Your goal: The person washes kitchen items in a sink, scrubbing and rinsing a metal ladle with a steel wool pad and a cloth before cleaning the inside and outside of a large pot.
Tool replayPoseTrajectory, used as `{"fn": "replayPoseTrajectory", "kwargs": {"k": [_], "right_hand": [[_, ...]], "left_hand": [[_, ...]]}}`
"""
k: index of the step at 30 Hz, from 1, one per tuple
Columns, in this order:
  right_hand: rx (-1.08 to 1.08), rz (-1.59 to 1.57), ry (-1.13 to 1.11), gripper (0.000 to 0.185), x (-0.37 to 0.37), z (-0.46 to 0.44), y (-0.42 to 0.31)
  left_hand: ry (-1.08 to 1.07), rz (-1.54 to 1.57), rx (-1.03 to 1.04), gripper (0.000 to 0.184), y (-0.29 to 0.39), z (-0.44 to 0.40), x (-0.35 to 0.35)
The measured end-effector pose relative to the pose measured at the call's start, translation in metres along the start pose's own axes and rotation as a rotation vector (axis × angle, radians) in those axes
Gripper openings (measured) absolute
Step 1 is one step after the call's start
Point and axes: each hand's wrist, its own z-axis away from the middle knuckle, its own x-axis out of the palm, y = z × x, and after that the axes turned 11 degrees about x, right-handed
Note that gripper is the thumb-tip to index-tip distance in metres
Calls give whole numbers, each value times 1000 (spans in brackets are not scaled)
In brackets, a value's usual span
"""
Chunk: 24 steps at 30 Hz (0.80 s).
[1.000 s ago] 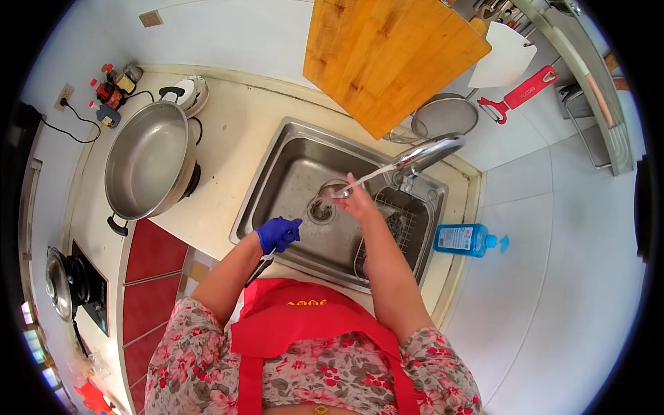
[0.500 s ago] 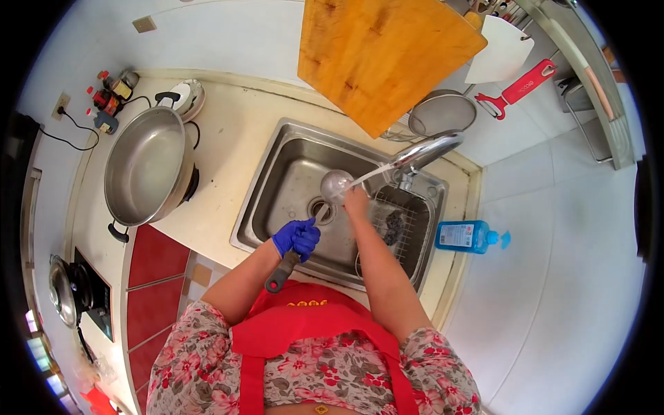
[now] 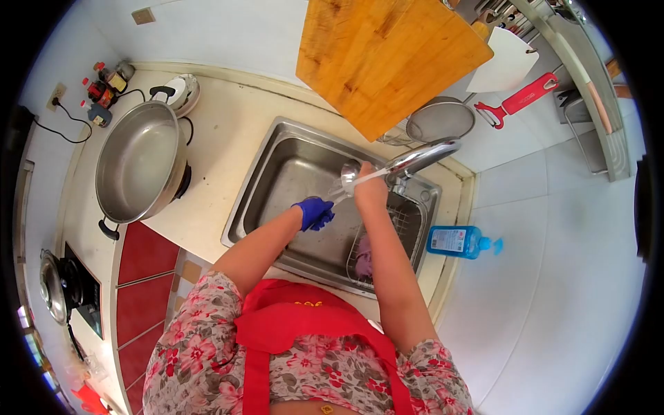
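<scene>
My left hand, in a blue glove, is closed over the sink, on the handle side of a metal ladle; most of the handle is hidden. My bare right hand has its fingers at the ladle's bowl, under the faucet. Water runs over this hand and the ladle and splashes towards the glove. Below my right hand, a purple cloth lies by the wire rack on the sink's right side, partly behind my forearm.
A large pan stands on the left counter near plates and bottles. A cutting board, a strainer and a red peeler are behind the sink. A blue soap bottle is at the right.
My left hand has moved right and up, nearer the faucet. The ladle bowl and my right hand have shifted back and right since half a second ago. The purple cloth has come into view.
</scene>
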Motion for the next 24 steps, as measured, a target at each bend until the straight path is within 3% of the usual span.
{"fn": "replayPoseTrajectory", "kwargs": {"k": [2, 5, 6, 7, 9, 10, 11, 13, 14, 16, 19, 21, 22, 24], "right_hand": [[20, 26, 5, 34, -18, 8, -2], [-19, 36, 87, 36, -17, 19, 7], [-81, 19, 165, 37, -19, 25, 6], [-79, 23, 168, 37, -21, 29, 4], [124, -311, -18, 34, -22, 40, -4], [-85, -137, 199, 32, -15, 46, -4], [-83, -136, 201, 32, -13, 49, -1], [-200, -154, 177, 36, -16, 53, -2], [-200, -155, 177, 36, -9, 53, 2], [-451, -137, 278, 36, 4, 49, 7], [-539, -274, 388, 37, 9, 39, 4], [-494, -339, 353, 36, 3, 36, 0], [-449, -399, 319, 35, -1, 34, -2], [-376, -403, 261, 33, -3, 29, 0]], "left_hand": [[81, -67, 54, 31, 10, -12, 3], [0, -144, 346, 16, 14, -34, 2], [-121, -329, 540, 11, 16, -41, -1], [-126, -327, 542, 11, 17, -48, 0], [31, -566, 787, 11, 19, -58, 6], [62, -622, 694, 18, 40, -28, 16], [59, -622, 695, 18, 37, -28, 15], [133, -666, 1036, 25, 36, -22, 6], [65, -597, 806, 29, 36, -17, -3], [114, -590, 865, 29, 30, -10, -9], [144, -589, 907, 34, 25, -4, -15], [271, -716, 1021, 50, 26, 0, -8], [247, -662, 966, 58, 39, 14, 2], [293, -684, 1039, 58, 45, 18, 12]]}}
